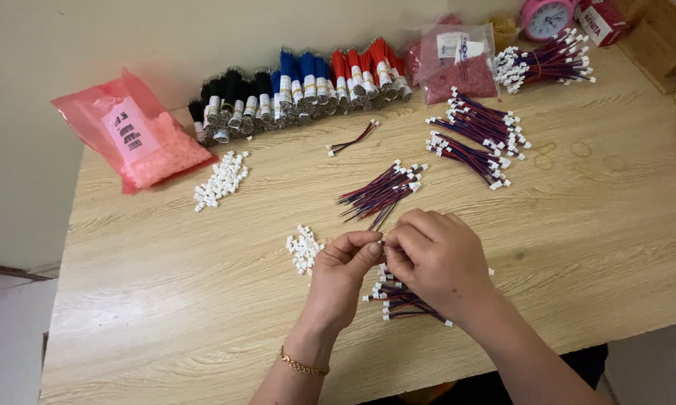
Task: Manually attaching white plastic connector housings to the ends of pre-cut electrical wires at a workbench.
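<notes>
My left hand (343,274) and my right hand (437,259) meet over the wooden table (165,300), fingertips pinched together on a small white connector and a thin wire; the piece itself is almost hidden. Under my right hand lies a bundle of red-and-blue wires with white connectors (398,300). Just left of my left hand is a small heap of loose white connectors (303,247). A loose bunch of red-and-blue wires (383,193) lies just beyond my fingers.
A second heap of white connectors (219,180) and a pink bag (132,131) lie at the left. Rolled black, blue and red wire bundles (300,86) line the back edge. Finished wire bundles (480,135) and a pink clock (546,16) are at the right.
</notes>
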